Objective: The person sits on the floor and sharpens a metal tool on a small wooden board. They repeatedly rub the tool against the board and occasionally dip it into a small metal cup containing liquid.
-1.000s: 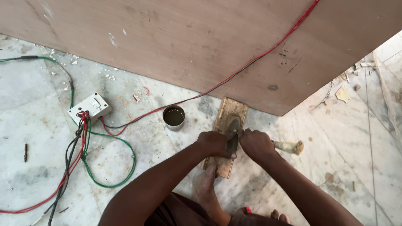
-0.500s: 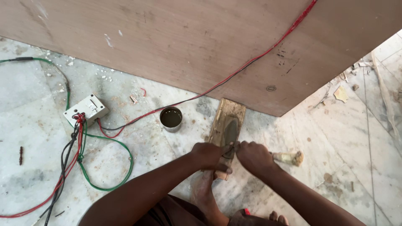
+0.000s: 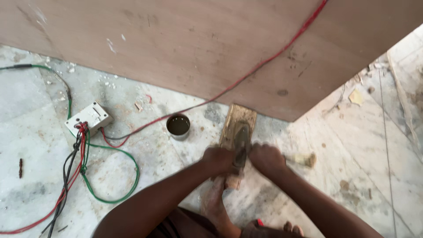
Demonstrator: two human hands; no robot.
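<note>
A narrow wooden block [image 3: 238,118] with a dark grey stone set in its top lies on the marble floor, its far end against a plywood sheet [image 3: 198,39]. My left hand [image 3: 218,159] and my right hand [image 3: 265,158] are side by side over the block's near half. Both are closed on a dark metal tool [image 3: 240,154] pressed flat on the stone. My bare foot [image 3: 214,200] rests on the block's near end. The tool's handle is hidden under my hands.
A small round tin [image 3: 178,125] of dark liquid stands left of the block. A white switch box [image 3: 88,117] with red, green and black wires [image 3: 83,172] lies further left. A red cable [image 3: 246,75] crosses the plywood. A pale wooden piece [image 3: 304,158] lies right of my hands.
My hands and the tool have slid back along the block towards me, then held about the same spot. The view has shifted slightly.
</note>
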